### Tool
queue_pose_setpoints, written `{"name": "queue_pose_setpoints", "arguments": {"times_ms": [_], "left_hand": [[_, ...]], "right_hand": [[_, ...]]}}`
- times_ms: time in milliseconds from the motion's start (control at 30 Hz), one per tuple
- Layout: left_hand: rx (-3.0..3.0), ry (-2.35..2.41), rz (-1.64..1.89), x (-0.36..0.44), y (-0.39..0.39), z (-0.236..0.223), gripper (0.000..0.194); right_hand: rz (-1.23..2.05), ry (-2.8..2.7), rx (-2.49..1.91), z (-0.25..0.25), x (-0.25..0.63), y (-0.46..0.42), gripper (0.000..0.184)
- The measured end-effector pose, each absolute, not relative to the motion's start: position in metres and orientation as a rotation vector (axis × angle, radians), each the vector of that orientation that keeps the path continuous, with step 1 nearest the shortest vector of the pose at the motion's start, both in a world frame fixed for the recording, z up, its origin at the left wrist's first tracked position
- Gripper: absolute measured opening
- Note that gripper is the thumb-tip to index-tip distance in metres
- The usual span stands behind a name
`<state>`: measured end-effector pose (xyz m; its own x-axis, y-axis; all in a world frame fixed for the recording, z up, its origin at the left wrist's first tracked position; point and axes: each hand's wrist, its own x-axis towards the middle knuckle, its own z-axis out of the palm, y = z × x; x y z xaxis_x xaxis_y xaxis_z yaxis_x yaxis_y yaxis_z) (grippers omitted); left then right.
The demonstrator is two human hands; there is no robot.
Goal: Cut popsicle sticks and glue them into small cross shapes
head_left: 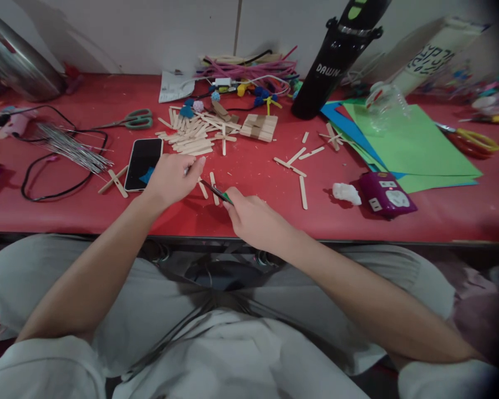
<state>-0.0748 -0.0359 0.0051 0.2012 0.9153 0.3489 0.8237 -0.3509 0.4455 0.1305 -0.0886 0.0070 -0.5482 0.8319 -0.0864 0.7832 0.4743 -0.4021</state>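
Observation:
My left hand (172, 176) is closed in a pinch beside the phone (143, 158); whatever lies between its fingers is too hidden to name. My right hand (255, 216) grips a green-handled tool with a narrow dark blade (216, 192). The blade's tip points left and reaches close to my left fingertips. Just under the blade, a craft stick (214, 187) lies on the red tabletop (258, 172), with another short stick piece to its left. A heap of craft sticks (191, 133) spreads beyond my hands.
Green-handled scissors (138, 119) and a bundle of wires (72, 147) lie left. A stick panel (260, 127) sits behind the hands. To the right are a black bottle (324, 69), coloured paper (424, 144), a purple socket box (386, 194) and yellow-handled scissors (478, 141).

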Motion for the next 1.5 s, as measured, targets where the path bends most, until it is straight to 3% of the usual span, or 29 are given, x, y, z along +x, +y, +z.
{"name": "queue_pose_setpoints", "arguments": {"times_ms": [1500], "left_hand": [[2.334,1.807,0.78,-0.0679,-0.0422,0.0108,0.046]], "right_hand": [[0.62,-2.553,-1.443,0.0079,0.1317,-0.0901,0.021]]}}
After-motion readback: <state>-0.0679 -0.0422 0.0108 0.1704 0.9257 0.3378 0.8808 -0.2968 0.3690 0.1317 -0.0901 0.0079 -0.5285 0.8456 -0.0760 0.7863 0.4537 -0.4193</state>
